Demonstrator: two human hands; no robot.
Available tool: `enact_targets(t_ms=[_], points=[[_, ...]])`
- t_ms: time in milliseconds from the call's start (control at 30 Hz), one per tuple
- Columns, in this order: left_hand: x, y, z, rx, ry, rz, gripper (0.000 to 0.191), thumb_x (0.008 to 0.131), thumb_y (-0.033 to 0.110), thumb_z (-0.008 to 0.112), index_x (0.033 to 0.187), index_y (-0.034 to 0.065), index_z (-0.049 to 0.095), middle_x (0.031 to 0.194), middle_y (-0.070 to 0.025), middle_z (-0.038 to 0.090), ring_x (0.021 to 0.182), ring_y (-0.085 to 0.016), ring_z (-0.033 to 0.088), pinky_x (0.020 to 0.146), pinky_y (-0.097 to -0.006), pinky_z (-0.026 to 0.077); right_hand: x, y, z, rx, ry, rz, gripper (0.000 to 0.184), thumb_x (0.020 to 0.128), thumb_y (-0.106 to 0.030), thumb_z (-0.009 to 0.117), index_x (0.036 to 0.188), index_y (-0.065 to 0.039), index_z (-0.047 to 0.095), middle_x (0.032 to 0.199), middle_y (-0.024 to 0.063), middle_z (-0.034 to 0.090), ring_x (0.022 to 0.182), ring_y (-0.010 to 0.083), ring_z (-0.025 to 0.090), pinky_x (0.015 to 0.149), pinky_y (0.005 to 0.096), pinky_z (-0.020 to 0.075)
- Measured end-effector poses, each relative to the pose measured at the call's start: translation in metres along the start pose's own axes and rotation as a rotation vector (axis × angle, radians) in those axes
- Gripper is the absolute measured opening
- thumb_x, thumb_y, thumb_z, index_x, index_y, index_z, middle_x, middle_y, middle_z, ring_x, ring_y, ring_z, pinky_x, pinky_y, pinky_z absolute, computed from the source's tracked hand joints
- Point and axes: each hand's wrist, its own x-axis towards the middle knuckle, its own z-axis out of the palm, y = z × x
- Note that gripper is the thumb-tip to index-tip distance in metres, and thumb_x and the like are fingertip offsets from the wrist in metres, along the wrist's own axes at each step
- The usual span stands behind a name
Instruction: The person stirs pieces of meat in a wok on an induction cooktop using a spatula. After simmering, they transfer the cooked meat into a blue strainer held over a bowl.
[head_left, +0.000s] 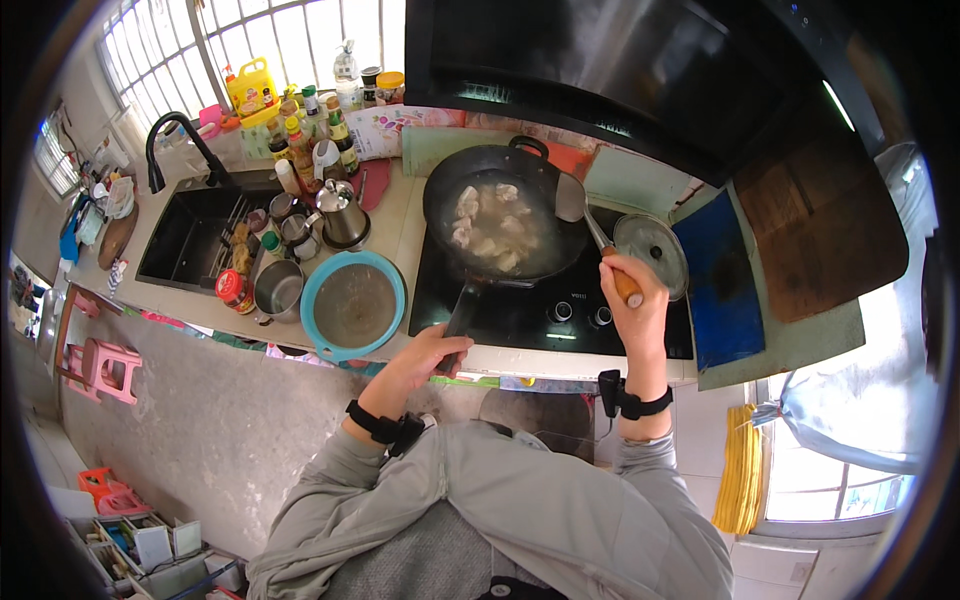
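Observation:
A black wok (442, 180) sits on the left part of a black glass cooktop (510, 322). In it, pale chunks of meat (467, 204) lie in cloudy liquid. My left hand (429, 355) is closed around the wok's long handle (463, 311), which points toward me. My right hand (634, 300) grips the wooden handle of a metal spatula (595, 225). The spatula's blade is at the wok's right rim, above the liquid; whether it touches the rim I cannot tell. Close beyond my right hand lies a round glass lid (654, 251) with a black knob.
Left of the cooktop stand a blue-rimmed basin (353, 341), a steel pot (279, 289), a steel kettle (343, 214) and several sauce bottles (300, 154). Farther left is a black sink (187, 232) with a faucet (180, 120). A range hood (570, 75) overhangs the back; boards (720, 277) line the right.

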Motion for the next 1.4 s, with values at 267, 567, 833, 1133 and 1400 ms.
enact_targets(t_ms=[267,567,833,1133,1400], points=[[-0.004,0.004,0.006,0.004,0.027,0.018,0.02,0.092,0.02,0.071,0.088,0.0069,0.056,0.074,-0.0017,0.058,0.056,-0.013,0.057,0.051,-0.0263,0.043,0.021,-0.005,-0.005,0.215,0.026,0.511,0.019,0.093,-0.018,0.072,0.093,0.001,0.071,0.078,0.0076,0.071,0.059,0.0108,0.067,0.055,0.0221,0.0557],[0.002,-0.002,0.0,0.001,0.013,0.011,0.019,0.093,0.02,0.071,0.094,0.0073,0.056,0.076,-0.0014,0.059,0.055,-0.012,0.058,0.051,-0.0285,0.045,-0.019,0.04,0.039,0.809,0.314,0.871,0.022,0.09,-0.014,0.071,0.099,0.004,0.064,0.083,0.0178,0.07,0.058,0.0247,0.07,0.054,0.0326,0.0627],[-0.001,-0.001,0.003,0.034,0.028,0.013,0.018,0.093,0.022,0.069,0.091,0.0081,0.057,0.074,-0.0003,0.059,0.054,-0.011,0.057,0.052,-0.0268,0.043,-0.046,0.041,0.082,0.962,0.382,0.795,0.022,0.093,-0.014,0.068,0.105,0.004,0.064,0.095,0.0181,0.07,0.077,0.0284,0.074,0.073,0.0351,0.0644],[0.001,-0.002,0.003,0.017,0.021,0.021,0.02,0.093,0.023,0.069,0.086,0.0078,0.058,0.072,-0.001,0.059,0.054,-0.012,0.057,0.05,-0.0269,0.042,-0.034,0.034,0.043,0.855,0.312,0.66,0.017,0.095,-0.007,0.068,0.104,0.007,0.065,0.1,0.0167,0.069,0.085,0.0265,0.074,0.079,0.033,0.0635],[0.001,0.0,0.003,-0.004,0.017,0.018,0.02,0.093,0.021,0.069,0.086,0.0063,0.058,0.072,-0.0017,0.059,0.053,-0.013,0.058,0.049,-0.028,0.042,-0.021,0.035,0.025,0.619,0.112,0.482,0.013,0.092,-0.002,0.071,0.101,0.007,0.068,0.099,0.0143,0.07,0.087,0.0219,0.072,0.081,0.03,0.0605]])
